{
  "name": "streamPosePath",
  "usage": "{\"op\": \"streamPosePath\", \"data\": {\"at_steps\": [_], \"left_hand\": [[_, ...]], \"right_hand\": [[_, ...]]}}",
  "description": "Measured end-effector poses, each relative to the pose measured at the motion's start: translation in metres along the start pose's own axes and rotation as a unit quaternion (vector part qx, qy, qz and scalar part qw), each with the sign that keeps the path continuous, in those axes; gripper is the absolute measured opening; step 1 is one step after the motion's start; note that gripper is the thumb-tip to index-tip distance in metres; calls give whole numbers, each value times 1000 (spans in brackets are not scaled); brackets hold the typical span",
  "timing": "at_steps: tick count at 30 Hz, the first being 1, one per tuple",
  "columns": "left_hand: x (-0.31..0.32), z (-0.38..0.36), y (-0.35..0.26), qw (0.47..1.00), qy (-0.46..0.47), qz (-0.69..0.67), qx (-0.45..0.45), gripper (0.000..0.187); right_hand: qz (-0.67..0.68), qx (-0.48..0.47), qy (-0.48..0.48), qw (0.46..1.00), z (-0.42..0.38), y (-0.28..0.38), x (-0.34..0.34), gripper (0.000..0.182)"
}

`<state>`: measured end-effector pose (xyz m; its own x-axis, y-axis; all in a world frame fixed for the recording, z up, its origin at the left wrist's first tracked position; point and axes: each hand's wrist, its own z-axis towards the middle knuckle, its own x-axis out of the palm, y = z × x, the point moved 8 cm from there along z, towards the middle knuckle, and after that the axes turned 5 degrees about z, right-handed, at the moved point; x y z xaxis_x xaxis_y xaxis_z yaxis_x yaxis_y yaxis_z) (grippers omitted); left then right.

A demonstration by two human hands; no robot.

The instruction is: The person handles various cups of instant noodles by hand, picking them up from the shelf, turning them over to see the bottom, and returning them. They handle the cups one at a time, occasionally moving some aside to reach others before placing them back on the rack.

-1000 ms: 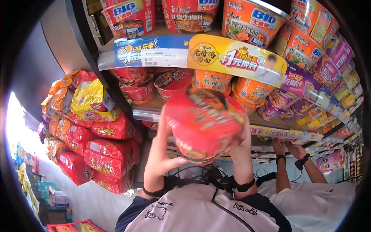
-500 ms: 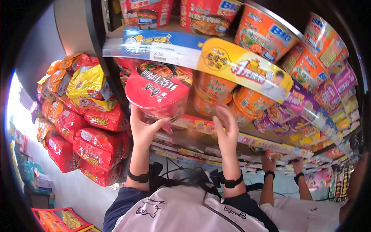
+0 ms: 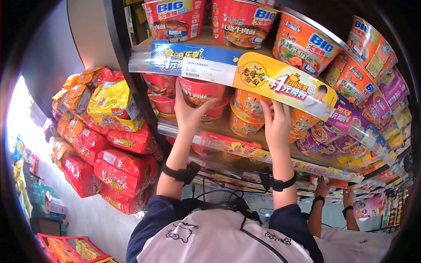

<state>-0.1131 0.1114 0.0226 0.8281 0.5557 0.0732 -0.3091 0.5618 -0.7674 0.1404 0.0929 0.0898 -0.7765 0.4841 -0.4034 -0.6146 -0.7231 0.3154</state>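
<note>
My left hand [image 3: 189, 113] is wrapped around a red instant noodle bowl [image 3: 201, 91], thumb along its front. The bowl sits on the shelf among other red ones, its top hidden behind the blue price strip [image 3: 193, 56]. To the right, my right hand [image 3: 278, 120] is raised with nothing in it, fingers stretched upward and thumb apart. Its fingertips are at the lower edge of the yellow promotion strip [image 3: 285, 83], in front of the stacked orange noodle bowls [image 3: 246, 125].
Large red noodle tubs [image 3: 243, 24] and orange tubs [image 3: 305, 44] line the shelf above. Red and yellow noodle multipacks [image 3: 120, 171] are piled at left beside the dark shelf upright [image 3: 131, 70]. A co-worker's hands [image 3: 323, 187] work at a lower shelf on the right.
My left hand has taken the red noodle bowl from in front of the shelf back in under the price strip, and its lid no longer shows. My right hand has risen towards the yellow strip.
</note>
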Motion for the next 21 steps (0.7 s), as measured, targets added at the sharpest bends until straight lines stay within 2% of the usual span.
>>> {"op": "streamPosePath", "data": {"at_steps": [1, 6, 13, 16, 17, 19, 21], "left_hand": [[2, 4, 7, 999, 3, 33, 3, 105], [10, 5, 0, 977, 38, 207, -20, 108], [17, -3, -16, 987, 50, 150, 22, 100], [5, -27, -39, 962, -2, 247, 114, 93], [2, -36, -44, 966, 1, 223, 130, 84], [5, -56, -54, 942, 44, 248, 221, 76], [11, -70, -59, 923, 70, 242, 290, 66]], "right_hand": [[-28, -46, -34, 998, 2, 5, -5, 21], [6, -51, -83, 995, 4, 2, -6, 17], [38, -17, -76, 996, 3, -4, -2, 15], [96, -6, -83, 992, -1, -9, -4, 13], [130, 3, -79, 988, -3, -10, -8, 14], [211, 33, -59, 975, -10, -13, -13, 14], [275, 22, -38, 960, -13, -7, -25, 15]]}}
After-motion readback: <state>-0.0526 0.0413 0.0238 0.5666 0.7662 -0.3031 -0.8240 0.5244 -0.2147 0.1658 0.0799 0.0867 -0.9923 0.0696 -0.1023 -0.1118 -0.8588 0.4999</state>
